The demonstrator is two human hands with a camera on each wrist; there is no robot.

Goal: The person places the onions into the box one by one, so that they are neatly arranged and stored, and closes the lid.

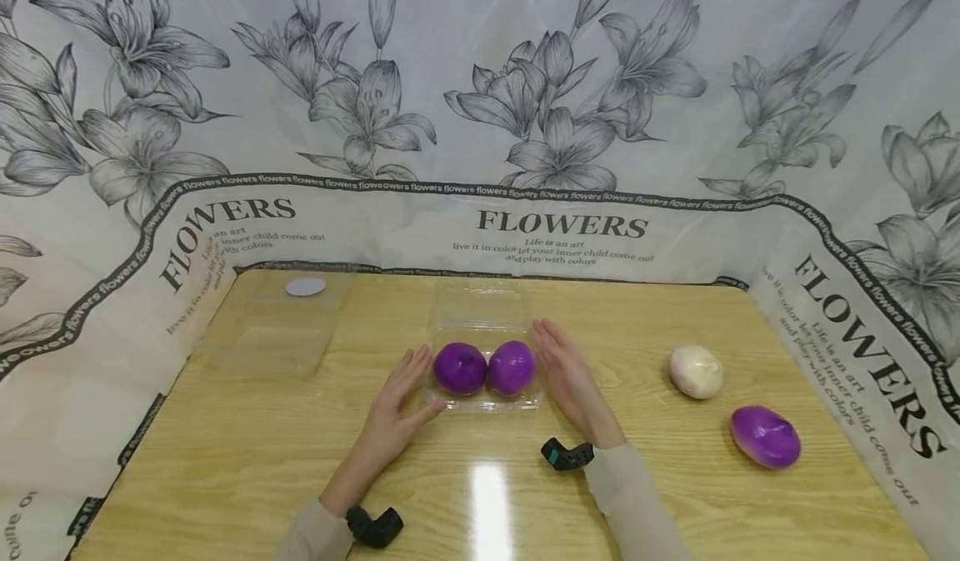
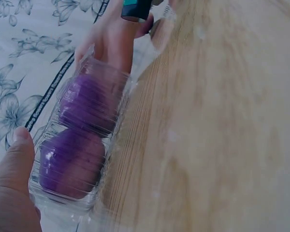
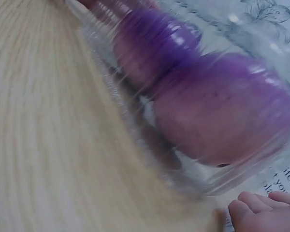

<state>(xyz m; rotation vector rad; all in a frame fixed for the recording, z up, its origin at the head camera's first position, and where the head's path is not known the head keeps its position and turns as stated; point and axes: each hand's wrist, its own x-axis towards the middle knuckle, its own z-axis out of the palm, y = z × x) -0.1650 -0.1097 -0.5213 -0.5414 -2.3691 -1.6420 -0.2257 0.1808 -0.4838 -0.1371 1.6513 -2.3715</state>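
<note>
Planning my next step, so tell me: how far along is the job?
Looks done: two purple items sit side by side in the middle box. In hand: the left hand and right hand flank that box, whose lid looks open; neither holds an item. Probably remaining: closing the lid, then perhaps boxing the white item and third purple item, both loose on the right.

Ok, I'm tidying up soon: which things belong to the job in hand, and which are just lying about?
Likely the job:
clear plastic box between left hand and right hand
two glossy purple rounded objects in it

Apparently lying about:
glossy purple oval object
whitish round object
second clear plastic container
</note>
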